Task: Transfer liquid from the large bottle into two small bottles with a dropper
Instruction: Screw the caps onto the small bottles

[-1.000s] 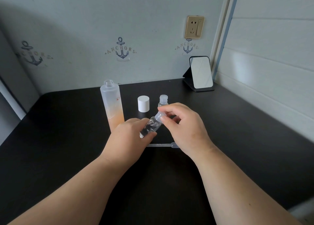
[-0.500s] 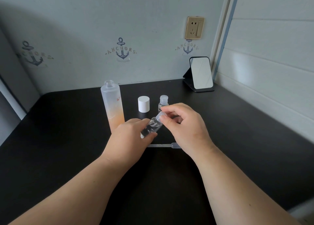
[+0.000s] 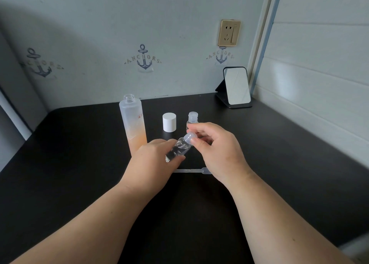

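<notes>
My left hand (image 3: 153,160) grips a small clear bottle (image 3: 178,149), tilted with its neck up and to the right. The fingertips of my right hand (image 3: 217,150) pinch its translucent cap (image 3: 190,137). A tall frosted large bottle (image 3: 133,124) with orange liquid in its lower part stands open just left of my left hand. Its white cap (image 3: 169,122) stands behind my hands. A second small bottle (image 3: 192,119) with its cap on stands beside that, partly hidden by my right fingers. The clear dropper (image 3: 191,170) lies flat on the black table (image 3: 79,164) under my hands.
A small standing mirror (image 3: 236,87) sits at the back right corner of the table. A wall with a gold socket (image 3: 229,32) rises behind, and a white panelled wall runs along the right side.
My hands and the small bottle stay almost where they were. My right fingers shifted slightly around the cap.
</notes>
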Demonstrator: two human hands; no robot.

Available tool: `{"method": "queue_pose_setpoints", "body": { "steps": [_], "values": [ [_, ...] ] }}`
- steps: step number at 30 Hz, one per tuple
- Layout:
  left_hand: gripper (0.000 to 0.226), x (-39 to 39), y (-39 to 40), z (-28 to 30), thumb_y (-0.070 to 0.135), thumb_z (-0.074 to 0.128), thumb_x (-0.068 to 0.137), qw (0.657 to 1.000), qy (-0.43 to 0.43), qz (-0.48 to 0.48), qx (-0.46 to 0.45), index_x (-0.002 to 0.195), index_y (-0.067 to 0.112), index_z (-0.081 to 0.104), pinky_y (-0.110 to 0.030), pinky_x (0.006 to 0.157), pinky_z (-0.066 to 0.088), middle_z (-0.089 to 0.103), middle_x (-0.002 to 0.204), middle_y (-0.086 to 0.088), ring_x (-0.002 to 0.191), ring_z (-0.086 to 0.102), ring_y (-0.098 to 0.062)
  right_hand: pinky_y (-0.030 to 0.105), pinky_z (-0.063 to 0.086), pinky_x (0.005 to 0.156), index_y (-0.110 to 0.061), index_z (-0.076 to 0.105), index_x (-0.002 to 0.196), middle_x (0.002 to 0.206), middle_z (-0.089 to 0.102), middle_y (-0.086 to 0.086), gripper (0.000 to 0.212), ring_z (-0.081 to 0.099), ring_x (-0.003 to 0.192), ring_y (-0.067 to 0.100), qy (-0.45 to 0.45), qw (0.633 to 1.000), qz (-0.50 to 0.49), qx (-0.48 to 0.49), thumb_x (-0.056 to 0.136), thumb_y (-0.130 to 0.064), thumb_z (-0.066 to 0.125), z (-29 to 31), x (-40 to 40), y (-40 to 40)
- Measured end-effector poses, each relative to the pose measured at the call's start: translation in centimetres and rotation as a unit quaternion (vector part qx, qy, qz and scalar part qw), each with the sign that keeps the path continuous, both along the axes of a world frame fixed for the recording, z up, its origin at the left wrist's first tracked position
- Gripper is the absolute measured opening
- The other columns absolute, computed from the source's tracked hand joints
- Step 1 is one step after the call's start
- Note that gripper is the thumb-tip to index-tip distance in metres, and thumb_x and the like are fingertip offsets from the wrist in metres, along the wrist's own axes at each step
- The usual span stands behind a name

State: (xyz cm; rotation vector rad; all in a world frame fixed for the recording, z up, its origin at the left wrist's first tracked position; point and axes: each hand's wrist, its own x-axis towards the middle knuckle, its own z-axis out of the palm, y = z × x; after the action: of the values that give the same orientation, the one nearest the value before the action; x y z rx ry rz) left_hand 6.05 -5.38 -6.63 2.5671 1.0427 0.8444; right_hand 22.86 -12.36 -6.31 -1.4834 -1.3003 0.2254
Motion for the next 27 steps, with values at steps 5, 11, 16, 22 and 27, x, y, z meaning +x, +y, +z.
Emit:
{"method": "queue_pose_setpoints", "body": {
  "steps": [5,11,16,22,27],
  "values": [
    [0.014,0.1,0.0,-0.1,0.042,0.064,0.094,1.0,0.002,0.0,0.002,0.088,0.03,0.06,-0.02,0.06,0.041,0.056,0.079,0.011,0.074,0.054,-0.005,0.01,0.052,0.082,-0.029,0.072,0.121,0.106,0.071,-0.017,0.033,0.064,0.097,-0.002,0.006,1.0,-0.001,-0.008,0.094,-0.012,0.07,0.0,-0.1,0.0],
    [0.022,0.1,-0.1,-0.1,0.043,0.065,0.093,1.0,-0.02,-0.016,-0.012,0.111,0.03,0.067,-0.014,0.063,0.041,0.059,0.084,0.016,0.078,0.056,-0.001,0.011,0.052,0.083,-0.031,0.071,0.124,0.107,0.072,-0.017,0.033,0.065,0.098,-0.001,0.043,0.999,0.001,-0.028,0.094,-0.018,0.07,0.3,-0.2,-0.2],
    [0.045,-0.1,0.0,0.0,0.051,0.06,0.093,0.998,-0.054,0.006,-0.033,0.128,0.022,0.066,-0.023,0.08,0.054,0.063,0.101,0.014,0.087,0.06,-0.002,0.007,0.047,0.076,-0.031,0.071,0.121,0.105,0.071,-0.018,0.028,0.064,0.095,-0.006,0.03,0.996,-0.074,-0.028,0.094,-0.022,0.069,1.8,1.1,-0.6],
    [0.027,-0.4,-0.2,0.1,0.037,0.063,0.097,0.997,-0.069,0.032,-0.02,0.115,0.02,0.072,-0.006,0.067,0.042,0.067,0.09,0.01,0.079,0.062,-0.004,0.015,0.047,0.079,-0.027,0.071,0.124,0.113,0.072,-0.01,0.029,0.065,0.1,0.003,0.035,0.985,-0.157,-0.054,0.097,-0.018,0.066,3.0,3.3,-0.2],
    [0.032,-0.5,-0.1,0.0,0.035,0.062,0.098,0.997,-0.065,0.033,-0.032,0.126,0.021,0.068,-0.003,0.071,0.036,0.068,0.099,0.01,0.086,0.062,-0.003,0.021,0.047,0.087,-0.024,0.069,0.13,0.122,0.07,-0.004,0.032,0.063,0.11,0.011,0.003,0.982,-0.175,-0.077,0.099,-0.018,0.063,3.1,4.0,1.1]
  ]
}}
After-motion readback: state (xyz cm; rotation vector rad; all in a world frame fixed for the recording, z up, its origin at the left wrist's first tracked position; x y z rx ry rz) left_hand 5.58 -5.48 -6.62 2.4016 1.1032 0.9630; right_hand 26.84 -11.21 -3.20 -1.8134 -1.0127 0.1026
